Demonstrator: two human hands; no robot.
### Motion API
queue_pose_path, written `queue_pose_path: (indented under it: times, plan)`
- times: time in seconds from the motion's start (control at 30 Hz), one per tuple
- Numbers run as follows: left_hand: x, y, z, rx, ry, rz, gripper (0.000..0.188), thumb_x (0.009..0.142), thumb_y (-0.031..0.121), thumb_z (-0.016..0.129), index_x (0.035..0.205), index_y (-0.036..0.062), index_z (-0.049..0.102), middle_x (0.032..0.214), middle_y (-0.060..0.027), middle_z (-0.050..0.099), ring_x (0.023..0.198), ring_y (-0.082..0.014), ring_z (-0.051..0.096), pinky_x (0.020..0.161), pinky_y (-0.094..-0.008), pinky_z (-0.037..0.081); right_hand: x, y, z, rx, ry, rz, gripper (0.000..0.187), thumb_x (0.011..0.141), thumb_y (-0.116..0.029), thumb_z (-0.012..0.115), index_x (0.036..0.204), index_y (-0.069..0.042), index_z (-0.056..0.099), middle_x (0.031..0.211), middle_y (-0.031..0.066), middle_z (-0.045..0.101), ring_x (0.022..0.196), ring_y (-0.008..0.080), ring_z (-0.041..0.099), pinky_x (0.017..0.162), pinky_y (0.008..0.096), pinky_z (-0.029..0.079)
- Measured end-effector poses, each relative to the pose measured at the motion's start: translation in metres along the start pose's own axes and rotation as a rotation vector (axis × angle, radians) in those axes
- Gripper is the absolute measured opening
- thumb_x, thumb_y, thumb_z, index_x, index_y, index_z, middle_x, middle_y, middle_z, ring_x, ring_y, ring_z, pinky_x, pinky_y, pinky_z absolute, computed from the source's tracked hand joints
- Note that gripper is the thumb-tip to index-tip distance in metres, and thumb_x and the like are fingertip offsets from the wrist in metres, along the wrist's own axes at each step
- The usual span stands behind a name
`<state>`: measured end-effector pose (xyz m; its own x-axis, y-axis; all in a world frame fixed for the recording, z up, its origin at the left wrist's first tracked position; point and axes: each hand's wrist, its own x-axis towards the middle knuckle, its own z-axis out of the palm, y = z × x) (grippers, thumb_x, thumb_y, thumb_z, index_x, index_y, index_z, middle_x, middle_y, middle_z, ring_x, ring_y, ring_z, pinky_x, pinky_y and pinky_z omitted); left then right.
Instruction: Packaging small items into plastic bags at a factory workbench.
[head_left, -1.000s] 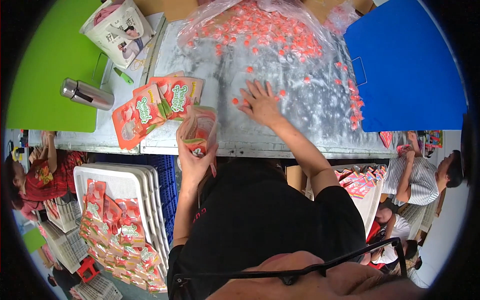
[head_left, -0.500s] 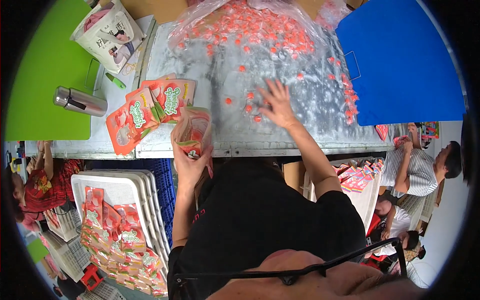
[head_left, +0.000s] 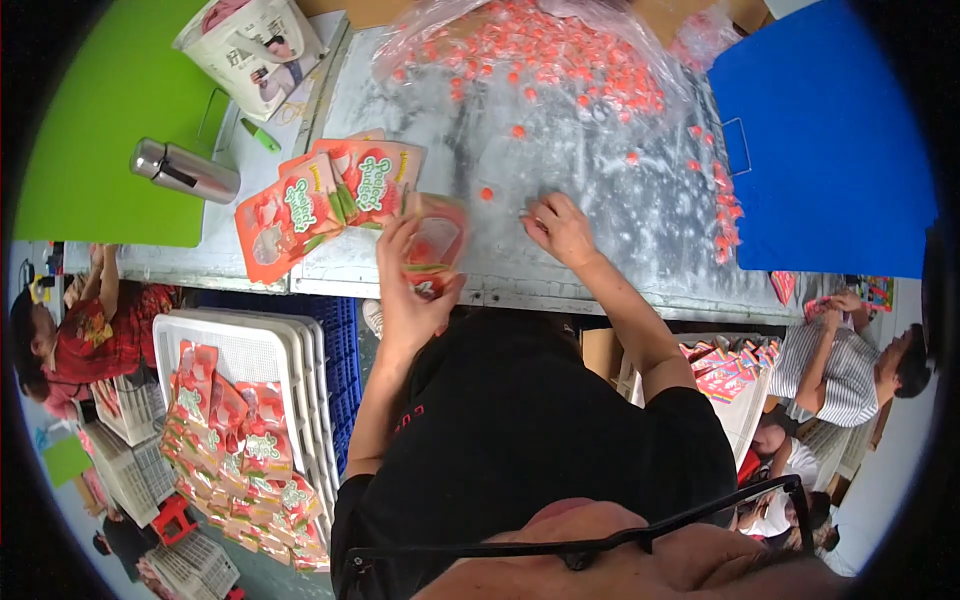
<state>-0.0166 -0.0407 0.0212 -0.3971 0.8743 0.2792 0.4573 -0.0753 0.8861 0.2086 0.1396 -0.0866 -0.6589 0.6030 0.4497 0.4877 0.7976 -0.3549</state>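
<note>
My left hand (head_left: pixel 415 290) is closed round the lower part of a red, printed stand-up pouch (head_left: pixel 438 235), held over the table's front edge. The pouch is slightly blurred, and I cannot see into it. To its right, my right hand (head_left: pixel 562 228) is closed low over the metal tabletop, its curled fingers hiding the small red wrapped candies it has gathered. One loose red candy (head_left: pixel 487 193) lies between the two hands, and another candy (head_left: pixel 518 131) farther back. Flat pouches (head_left: pixel 375 180) of the same print overlap on the table beside my left hand.
A clear plastic sheet (head_left: pixel 400 50) at the back bears a heap of red candies (head_left: pixel 560 50). A steel flask (head_left: pixel 190 170), green-handled cutter (head_left: pixel 262 136) and white bag (head_left: pixel 250 60) stand or lie left. Blue (head_left: pixel 820 140) and green (head_left: pixel 110 120) panels flank the table. Stacked white trays (head_left: pixel 220 335) hold pouches.
My right hand has gone from spread to curled, and the candies by it have gone from the tabletop. My left hand has raised and tilted the pouch. The whole view has shifted slightly.
</note>
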Motion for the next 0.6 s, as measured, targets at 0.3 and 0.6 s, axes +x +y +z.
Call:
queue_pose_path:
  times: [0.3, 0.6]
  plan:
    - [0.01, 0.001, 0.018, 0.17, -0.017, 0.145, 0.089, 0.054, 0.003, 0.085, 0.133, 0.0048, 0.047, 0.136, -0.0197, 0.041, 0.125, -0.0409, 0.043, 0.105, -0.0479, 0.039, 0.032, -0.021, -0.039, 0.63, 0.067, 0.546, 0.015, 0.08, -0.01, 0.076, 0.09, -0.004, 0.067, 0.074, 0.0036, 0.06, 0.063, 0.0111, 0.053, 0.059, 0.0272, 0.046]
    - [0.007, 0.0, 0.04, 0.343, -0.028, 0.264, 0.098, 0.053, 0.015, 0.089, 0.138, 0.0067, 0.042, 0.137, -0.0212, 0.04, 0.124, -0.0412, 0.042, 0.106, -0.06, 0.029, 0.103, -0.121, -0.089, 0.217, -0.185, -0.076, 0.017, 0.09, -0.019, 0.065, 0.09, -0.003, 0.067, 0.076, 0.0113, 0.062, 0.065, 0.0305, 0.06, 0.061, 0.0389, 0.05]
